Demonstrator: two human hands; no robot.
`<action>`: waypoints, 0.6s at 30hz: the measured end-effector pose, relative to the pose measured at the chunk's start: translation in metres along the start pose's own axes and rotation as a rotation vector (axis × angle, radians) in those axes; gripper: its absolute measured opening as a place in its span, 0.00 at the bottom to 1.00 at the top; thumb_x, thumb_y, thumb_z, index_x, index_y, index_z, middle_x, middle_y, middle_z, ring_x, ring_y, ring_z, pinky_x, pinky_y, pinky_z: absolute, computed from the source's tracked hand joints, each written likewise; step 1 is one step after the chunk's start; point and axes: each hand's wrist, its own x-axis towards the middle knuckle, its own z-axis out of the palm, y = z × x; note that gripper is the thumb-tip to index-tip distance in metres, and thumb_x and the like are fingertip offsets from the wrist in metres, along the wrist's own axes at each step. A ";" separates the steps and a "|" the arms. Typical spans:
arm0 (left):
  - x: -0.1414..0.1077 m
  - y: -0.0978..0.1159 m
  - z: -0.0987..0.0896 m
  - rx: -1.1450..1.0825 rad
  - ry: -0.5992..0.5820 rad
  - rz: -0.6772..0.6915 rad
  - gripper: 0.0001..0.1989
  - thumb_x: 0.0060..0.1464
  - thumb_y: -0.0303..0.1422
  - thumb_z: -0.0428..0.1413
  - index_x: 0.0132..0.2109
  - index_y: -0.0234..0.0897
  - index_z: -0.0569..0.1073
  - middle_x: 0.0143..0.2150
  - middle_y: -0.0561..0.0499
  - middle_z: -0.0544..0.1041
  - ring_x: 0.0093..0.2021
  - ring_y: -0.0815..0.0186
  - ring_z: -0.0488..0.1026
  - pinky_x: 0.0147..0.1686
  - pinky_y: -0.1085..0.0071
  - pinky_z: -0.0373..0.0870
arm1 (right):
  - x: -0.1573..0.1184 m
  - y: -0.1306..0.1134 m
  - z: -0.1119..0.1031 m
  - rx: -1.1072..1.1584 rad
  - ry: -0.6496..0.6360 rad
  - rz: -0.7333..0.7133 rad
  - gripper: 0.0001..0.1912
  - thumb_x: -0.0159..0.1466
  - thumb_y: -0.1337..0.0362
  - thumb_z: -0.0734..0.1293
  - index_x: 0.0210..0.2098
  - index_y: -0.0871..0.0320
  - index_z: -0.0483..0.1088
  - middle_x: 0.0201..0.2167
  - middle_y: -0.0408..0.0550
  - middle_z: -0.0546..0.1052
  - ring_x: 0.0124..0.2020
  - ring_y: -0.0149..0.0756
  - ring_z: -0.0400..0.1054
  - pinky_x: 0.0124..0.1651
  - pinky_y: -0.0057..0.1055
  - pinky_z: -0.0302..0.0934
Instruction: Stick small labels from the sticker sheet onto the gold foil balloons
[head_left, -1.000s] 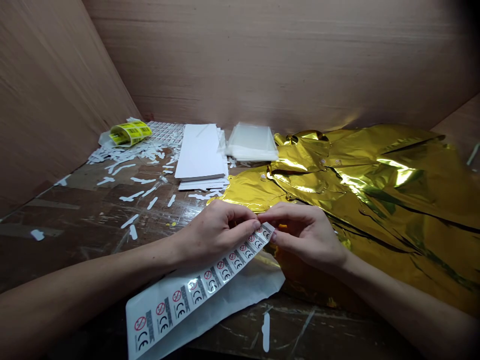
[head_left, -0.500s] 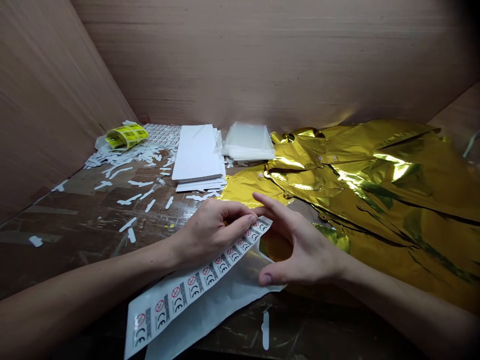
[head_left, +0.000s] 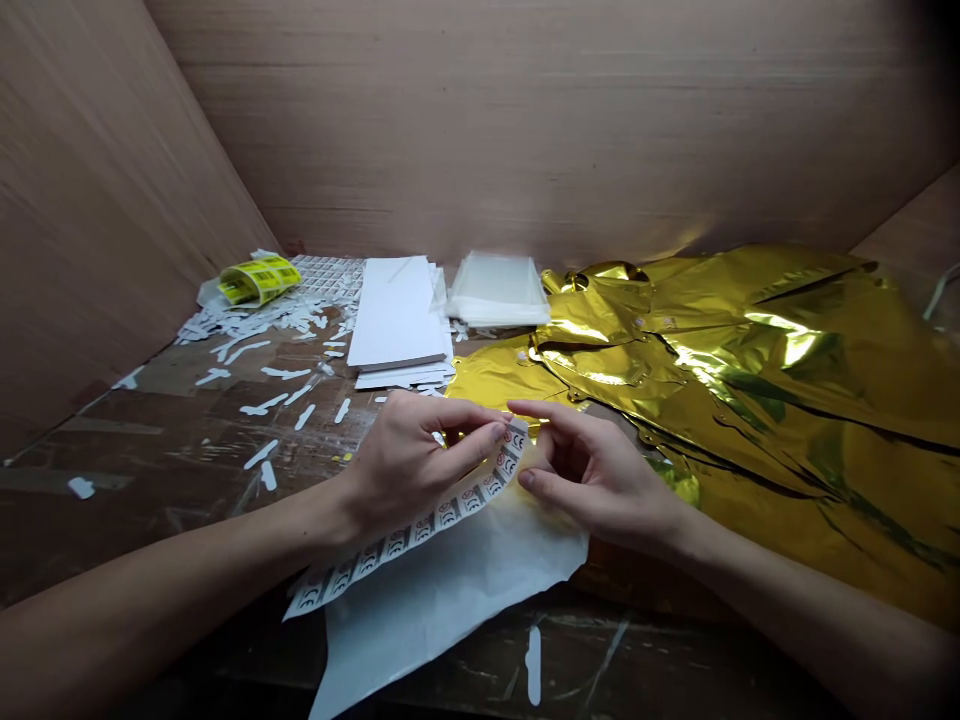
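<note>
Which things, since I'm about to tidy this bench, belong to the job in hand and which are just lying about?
Likely in the job:
label strip, pinched by the left hand, with the right hand at its end
pale sheet below it

Apparently lying about:
white scraps
yellow printed roll
white stack
translucent sheets
gold foil, role unclear

Gold foil looks crazy glossy and crinkly, sticker strip seems like smooth paper, back wall is matt wood.
</note>
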 end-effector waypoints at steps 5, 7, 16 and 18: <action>-0.001 -0.003 -0.001 0.064 0.021 0.019 0.09 0.61 0.32 0.59 0.42 0.35 0.83 0.39 0.49 0.85 0.35 0.67 0.80 0.36 0.74 0.75 | 0.002 -0.003 -0.004 -0.167 0.065 0.002 0.27 0.59 0.69 0.67 0.58 0.59 0.70 0.23 0.37 0.66 0.24 0.27 0.60 0.26 0.25 0.55; -0.001 -0.005 -0.004 0.085 0.014 0.020 0.09 0.63 0.33 0.57 0.42 0.34 0.82 0.38 0.49 0.84 0.35 0.67 0.79 0.36 0.73 0.74 | 0.002 -0.005 -0.007 -0.291 0.089 -0.037 0.24 0.57 0.71 0.65 0.53 0.58 0.75 0.21 0.36 0.66 0.23 0.27 0.58 0.26 0.26 0.53; 0.038 -0.004 -0.050 0.411 -0.342 0.104 0.10 0.67 0.33 0.50 0.42 0.33 0.74 0.34 0.49 0.76 0.33 0.68 0.70 0.35 0.71 0.66 | -0.005 0.000 -0.006 -0.447 0.003 -0.367 0.15 0.54 0.73 0.61 0.33 0.57 0.79 0.25 0.40 0.78 0.23 0.27 0.68 0.30 0.25 0.57; 0.055 -0.003 -0.055 0.499 -0.547 0.110 0.10 0.67 0.32 0.50 0.39 0.34 0.74 0.34 0.49 0.76 0.33 0.68 0.70 0.35 0.71 0.64 | -0.006 0.003 -0.003 -0.505 -0.023 -0.435 0.15 0.55 0.73 0.61 0.34 0.57 0.79 0.26 0.42 0.79 0.25 0.29 0.69 0.32 0.27 0.57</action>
